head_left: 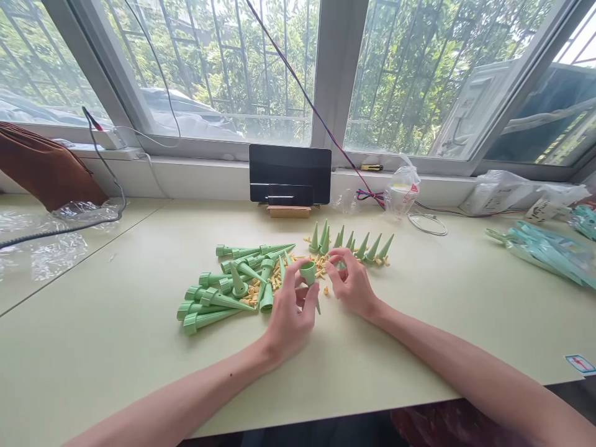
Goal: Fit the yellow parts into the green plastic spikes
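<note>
sunlit worktop point(139, 372) under barred windows point(214, 68), plastic spikes lying and upright

from where i stand, the pale surface runs back to the sill, with leaves outside the glass. a black tablet point(290, 167) leans at the back, a phone point(291, 195) before it on a cardboard stand point(288, 212). a brown bag point(46, 167) slumps at the far left; teal plastic bags point(549, 248) lie at the right, and a white cable point(428, 225) coils near a bagged cup point(403, 192).

things look partway along, i'd judge. 1 set of green spikes point(218, 298) lies in a loose heap on the left; another set of upright cones point(372, 247) stands tips up at the far right of the pile. yellow fittings point(251, 292) are scattered between, many loose, with 1 stray piece point(326, 290) nearer the person. whether the upright cones have fittings in them, i can't tell.

the left hand point(291, 307) has its fingers closed round a green cup-ended piece point(308, 273), open end up, above the worktop. the right hand point(354, 287) is curled, thumb and fingers close together; something green shows there, but i can't tell if it is gripped.
</note>
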`<state>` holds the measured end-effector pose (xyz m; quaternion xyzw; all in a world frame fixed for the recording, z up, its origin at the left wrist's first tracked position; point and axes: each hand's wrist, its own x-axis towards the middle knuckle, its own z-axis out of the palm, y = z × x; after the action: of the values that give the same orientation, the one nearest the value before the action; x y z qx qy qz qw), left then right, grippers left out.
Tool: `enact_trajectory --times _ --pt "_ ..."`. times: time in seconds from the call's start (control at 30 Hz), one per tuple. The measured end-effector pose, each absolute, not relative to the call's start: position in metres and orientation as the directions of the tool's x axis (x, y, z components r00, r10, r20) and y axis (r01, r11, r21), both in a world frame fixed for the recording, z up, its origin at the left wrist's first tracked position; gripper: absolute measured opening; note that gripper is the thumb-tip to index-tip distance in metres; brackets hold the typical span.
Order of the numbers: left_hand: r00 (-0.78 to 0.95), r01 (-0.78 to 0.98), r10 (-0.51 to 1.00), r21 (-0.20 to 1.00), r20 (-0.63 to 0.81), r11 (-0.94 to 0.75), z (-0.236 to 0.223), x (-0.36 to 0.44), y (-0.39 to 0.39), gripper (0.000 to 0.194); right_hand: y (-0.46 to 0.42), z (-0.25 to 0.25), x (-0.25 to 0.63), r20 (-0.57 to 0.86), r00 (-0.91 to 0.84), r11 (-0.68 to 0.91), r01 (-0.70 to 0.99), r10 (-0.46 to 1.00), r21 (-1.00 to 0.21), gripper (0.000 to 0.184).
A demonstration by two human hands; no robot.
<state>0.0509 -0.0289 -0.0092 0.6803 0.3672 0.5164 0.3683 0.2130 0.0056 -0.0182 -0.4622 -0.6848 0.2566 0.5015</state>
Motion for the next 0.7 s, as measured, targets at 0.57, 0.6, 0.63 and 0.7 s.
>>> enact_trajectory --times 0.57,0.6,0.63,0.7 --pt "0.278 0.074 0.913 0.941 0.300 -0.332 -0.0123 0.0516 -0.0292 0.036 0.0069 -0.0186 0.2103 0.482 -0.148 0.501 0.349 0.864 -0.792 0.016" --pt "0.277 0.065 0.920 0.950 0.276 -0.305 -0.0122 0.0516 -0.0288 0.036 0.0069 -0.0190 0.2104 0.486 -0.145 0.504 0.350 0.862 -0.790 0.016" --pt "0.273 0.055 0.928 0.959 0.254 -0.279 -0.0117 0.0515 -0.0284 0.035 0.0068 -0.0194 0.2105 0.490 -0.143 0.507 0.350 0.860 -0.788 0.016" --pt "0.263 0.029 0.940 0.973 0.215 -0.230 -0.0099 0.0516 -0.0276 0.035 0.0062 -0.0197 0.2108 0.506 -0.138 0.520 0.351 0.851 -0.779 0.015"
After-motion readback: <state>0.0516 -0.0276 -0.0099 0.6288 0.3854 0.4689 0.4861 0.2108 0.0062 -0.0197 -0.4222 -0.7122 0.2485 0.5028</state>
